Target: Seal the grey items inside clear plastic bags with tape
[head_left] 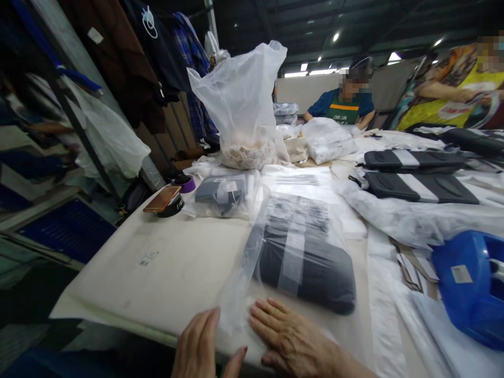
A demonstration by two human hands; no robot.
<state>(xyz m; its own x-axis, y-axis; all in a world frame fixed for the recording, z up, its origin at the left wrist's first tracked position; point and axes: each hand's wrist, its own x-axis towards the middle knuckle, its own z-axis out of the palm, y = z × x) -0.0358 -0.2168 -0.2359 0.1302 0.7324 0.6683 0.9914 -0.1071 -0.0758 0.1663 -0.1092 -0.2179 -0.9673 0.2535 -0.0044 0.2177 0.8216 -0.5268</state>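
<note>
A black padded case point(323, 281) with a white paper band point(294, 247) around it lies inside a clear plastic bag point(236, 294) in front of me. My right hand point(291, 336) rests flat on the near end of this bag, fingers stretched out. At the table's front edge, my left hand point(200, 341) is beside the bag's near corner, its thumb apart from the fingers and nothing visible in it. Whether its fingertips touch the plastic I cannot tell. Farther back lies a second bagged dark case point(220, 191).
A phone point(162, 199) lies on a tape roll point(172, 209) at the left. A tall plastic sack point(246, 105) stands behind. To the right are banded black cases point(417, 186) and a blue plastic bin point(457, 283). Two people point(334, 107) work across the table.
</note>
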